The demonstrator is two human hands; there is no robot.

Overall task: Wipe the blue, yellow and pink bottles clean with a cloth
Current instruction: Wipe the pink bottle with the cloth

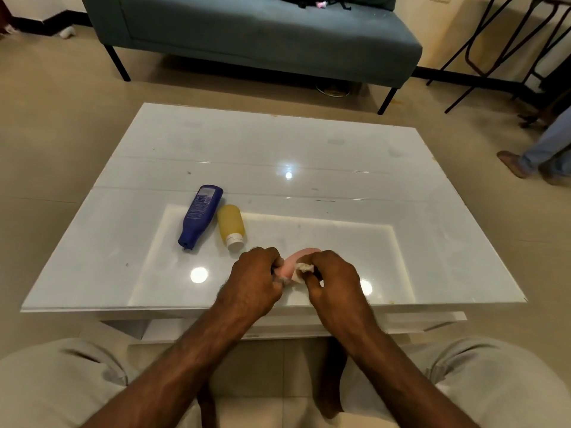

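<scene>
Gripping pink bottle [304,254] near front edge of bench [340,143]: left hand [256,279] fingers curled round one end, right hand [333,279] fingers pinching cloth [304,268] against the other. Lies crosswise, long axis spanning hand to hand, equally near both. Leaves blue bottle [200,216] and yellow bottle [231,224] lying alongside to the left, caps nearward; blue label print too small to read.

Both forearms [197,344] bare; light beige trousers [58,384] creased at the knees

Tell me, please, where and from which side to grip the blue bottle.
Probably the narrower waist near the cap, from above and left: the blue bottle lies flat on the table, cap towards you, with the yellow bottle close along its right.
</scene>
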